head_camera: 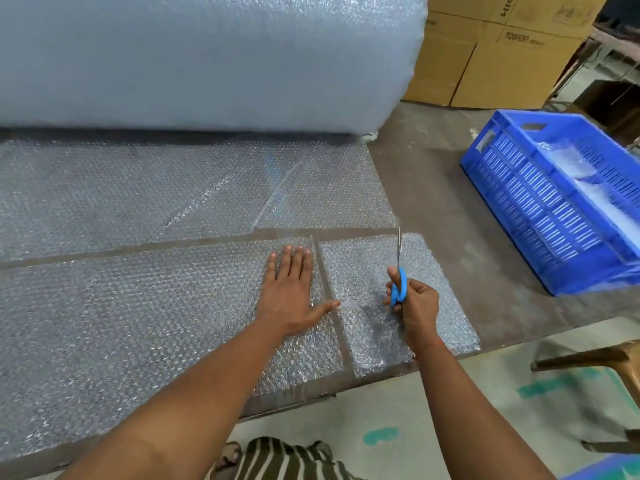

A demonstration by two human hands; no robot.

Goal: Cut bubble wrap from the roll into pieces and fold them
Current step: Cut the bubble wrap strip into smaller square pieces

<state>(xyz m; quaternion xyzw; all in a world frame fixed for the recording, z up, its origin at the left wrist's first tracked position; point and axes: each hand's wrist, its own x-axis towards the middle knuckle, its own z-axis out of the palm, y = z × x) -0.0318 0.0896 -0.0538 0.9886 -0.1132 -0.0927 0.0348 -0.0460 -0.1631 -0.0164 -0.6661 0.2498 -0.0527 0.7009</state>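
My left hand [289, 292] lies flat with straight fingers on the long strip of bubble wrap [138, 323], just beside the cut. My right hand [414, 303] grips the blue scissors [399, 275], blades together and pointing away, over the small cut piece [398, 299] at the table [433, 188] edge. The big roll [207, 57] lies behind, and a blue crate [540, 202] sits to the right.

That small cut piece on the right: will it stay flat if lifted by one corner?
Probably not. The cut piece is thin bubble film, so it should droop. It looks very light and may slide on the table when nudged.
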